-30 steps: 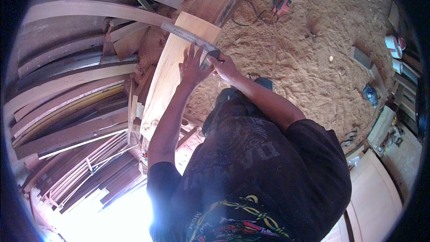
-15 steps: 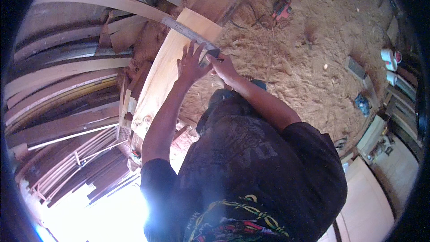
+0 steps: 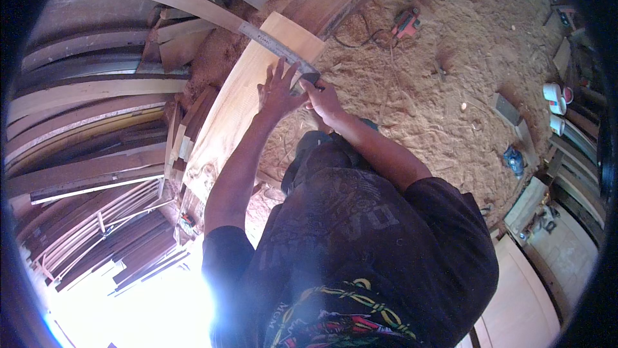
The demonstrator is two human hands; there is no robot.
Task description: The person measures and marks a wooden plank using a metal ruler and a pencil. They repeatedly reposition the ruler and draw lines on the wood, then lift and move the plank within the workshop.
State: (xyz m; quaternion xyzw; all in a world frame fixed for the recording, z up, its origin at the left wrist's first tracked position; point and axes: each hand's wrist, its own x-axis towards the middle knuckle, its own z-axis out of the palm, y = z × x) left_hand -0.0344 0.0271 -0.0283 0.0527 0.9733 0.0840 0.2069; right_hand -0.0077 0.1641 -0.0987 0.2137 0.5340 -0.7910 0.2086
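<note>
Pale board (image 3: 241, 90) at upper centre bears the metal square (image 3: 273, 46), unshifted this past half-second so seemingly steady, my left hand (image 3: 277, 94) spread open against it, my right hand (image 3: 326, 101) curled by its dark stock (image 3: 310, 78), grip unclear, sawdust floor (image 3: 425, 103) beyond.

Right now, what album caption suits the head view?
Left hand spread over a pale plank, right hand at a metal square, sawdust beyond.
</note>
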